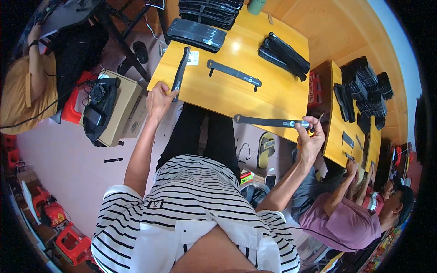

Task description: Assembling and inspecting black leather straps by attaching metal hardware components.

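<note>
At tabletop [273,95] edge: left hand [159,98] and right hand [309,136] fingers each pinch a black strap [180,73], [268,122]; overhanging ends could slip floorward.

Three single black straps [233,73], four strap stacks [196,34], two wooden tables [273,95].

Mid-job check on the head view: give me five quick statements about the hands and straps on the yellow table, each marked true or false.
1. The left hand grips a black strap at the table's left edge. True.
2. The right hand is empty. False: it holds a long black strap by its metal end.
3. A third strap lies untouched mid-table. True.
4. The table is white. False: yellow wood.
5. Stacks of black straps sit at the far edge. True.
</note>
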Tool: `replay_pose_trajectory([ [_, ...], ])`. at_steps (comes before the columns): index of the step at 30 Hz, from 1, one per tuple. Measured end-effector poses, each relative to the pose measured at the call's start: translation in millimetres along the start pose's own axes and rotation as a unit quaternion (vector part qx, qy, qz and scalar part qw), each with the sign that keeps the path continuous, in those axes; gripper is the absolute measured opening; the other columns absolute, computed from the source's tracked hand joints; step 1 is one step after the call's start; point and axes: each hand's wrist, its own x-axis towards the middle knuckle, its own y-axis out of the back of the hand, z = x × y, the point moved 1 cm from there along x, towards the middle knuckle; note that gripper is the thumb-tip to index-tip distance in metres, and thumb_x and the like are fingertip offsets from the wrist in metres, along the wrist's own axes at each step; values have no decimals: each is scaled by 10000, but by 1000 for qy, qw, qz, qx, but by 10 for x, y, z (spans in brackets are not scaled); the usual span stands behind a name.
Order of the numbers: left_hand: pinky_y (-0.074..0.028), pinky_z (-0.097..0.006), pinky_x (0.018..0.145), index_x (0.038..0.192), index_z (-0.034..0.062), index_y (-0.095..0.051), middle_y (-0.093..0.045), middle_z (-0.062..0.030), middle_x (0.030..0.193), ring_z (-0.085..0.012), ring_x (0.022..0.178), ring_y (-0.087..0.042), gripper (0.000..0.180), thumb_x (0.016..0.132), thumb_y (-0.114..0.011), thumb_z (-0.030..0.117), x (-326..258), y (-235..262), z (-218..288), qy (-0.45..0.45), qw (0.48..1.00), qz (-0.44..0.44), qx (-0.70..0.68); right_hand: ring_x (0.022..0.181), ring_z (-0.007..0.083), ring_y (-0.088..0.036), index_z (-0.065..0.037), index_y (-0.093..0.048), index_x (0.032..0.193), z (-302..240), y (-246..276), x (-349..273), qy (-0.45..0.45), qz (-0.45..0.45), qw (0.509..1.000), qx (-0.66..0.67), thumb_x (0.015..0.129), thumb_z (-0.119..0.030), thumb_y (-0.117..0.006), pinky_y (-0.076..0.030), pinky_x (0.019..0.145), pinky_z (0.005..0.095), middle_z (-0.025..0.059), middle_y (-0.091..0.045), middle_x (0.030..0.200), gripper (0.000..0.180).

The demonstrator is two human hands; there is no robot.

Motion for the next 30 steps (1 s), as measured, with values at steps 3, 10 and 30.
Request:
replay_pose_trajectory([
  [3,-439,-367,549,710,52,-508,-566,-104,596,-256,585,-585,357,674,-732,329,14,18,-79,19,1000,-16,-18,573,6,-389,-32,-603,884,-83,-58,-49,-1,-19,1000,-10,698,41,-701,-292,488,153,-58,-486,675,223],
  [10,-455,-345,571,875,29,-591,-595,-88,650,-210,602,-592,334,711,-711,294,-112,154,178,-19,996,30,-77,547,5,-426,-31,-632,877,-109,-235,-123,-22,-82,996,-40,671,61,-690,-298,446,154,-55,-538,686,233],
  [30,-491,-188,558,904,-5,-637,-600,-29,713,-85,628,-570,155,830,-608,128,-51,97,465,-34,832,-472,-290,381,24,-347,-8,-627,832,656,-852,-92,-187,-109,970,113,777,-45,-649,-252,354,171,-24,-506,557,71],
])
